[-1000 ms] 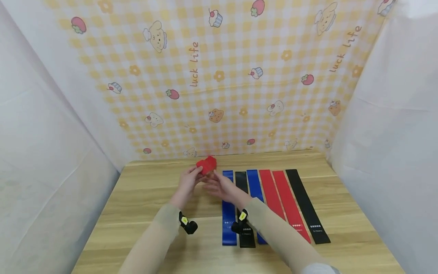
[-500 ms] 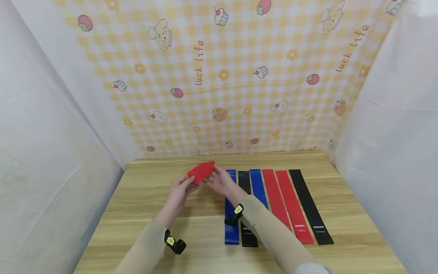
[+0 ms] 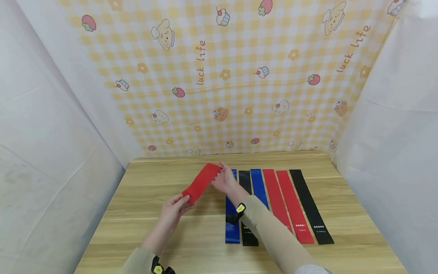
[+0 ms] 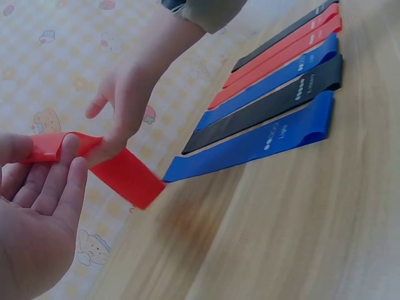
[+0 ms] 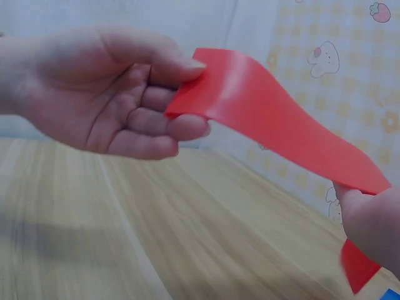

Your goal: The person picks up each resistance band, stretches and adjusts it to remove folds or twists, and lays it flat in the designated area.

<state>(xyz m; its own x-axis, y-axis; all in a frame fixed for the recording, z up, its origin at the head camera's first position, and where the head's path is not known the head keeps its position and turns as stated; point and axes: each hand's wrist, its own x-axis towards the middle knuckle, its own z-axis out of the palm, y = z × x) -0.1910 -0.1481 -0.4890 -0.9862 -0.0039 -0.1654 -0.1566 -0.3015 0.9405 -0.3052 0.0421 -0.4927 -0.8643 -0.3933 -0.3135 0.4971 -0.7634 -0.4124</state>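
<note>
A red resistance band [image 3: 202,182] is stretched in the air between both hands, slanting up and away to the right in the head view. My left hand [image 3: 175,208] pinches its near end, thumb on top and fingers beneath; the right wrist view shows that thumb on the band [image 5: 250,97]. At the far end my right hand [image 3: 225,180] holds the band, fingers partly hidden under it. In the left wrist view, a loose length of the band [image 4: 128,178] hangs below my right hand [image 4: 128,103].
Flat bands lie side by side on the wooden table [image 3: 143,198]: blue [image 3: 232,234], black [image 3: 244,179], blue [image 3: 258,186], red [image 3: 273,190], red [image 3: 291,201] and black [image 3: 309,205]. A checked cloth [image 3: 205,99] stands behind, with white curtains at both sides.
The red band has gone from bunched up between the hands to drawn out lengthwise. My left hand has moved down and left with its end; the right hand has shifted slightly right.
</note>
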